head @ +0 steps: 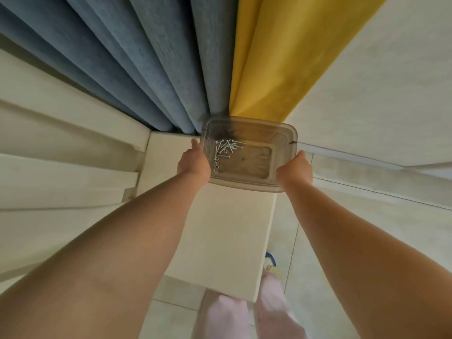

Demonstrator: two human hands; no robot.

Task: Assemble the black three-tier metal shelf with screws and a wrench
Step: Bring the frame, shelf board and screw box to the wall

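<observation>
Nearest us, above the pale table (227,241), our left hand (194,162) and right hand (294,168) each grip a short side of the clear plastic tray (281,143), thumbs over its rim. We judge the tray light and slightly flexible, best held level by both sides as now. Its screws (226,148) and nuts lie loose at the far left and would slide if tilted. Beyond hang blue and yellow curtains (269,57); no shelf or wrench shows.
</observation>
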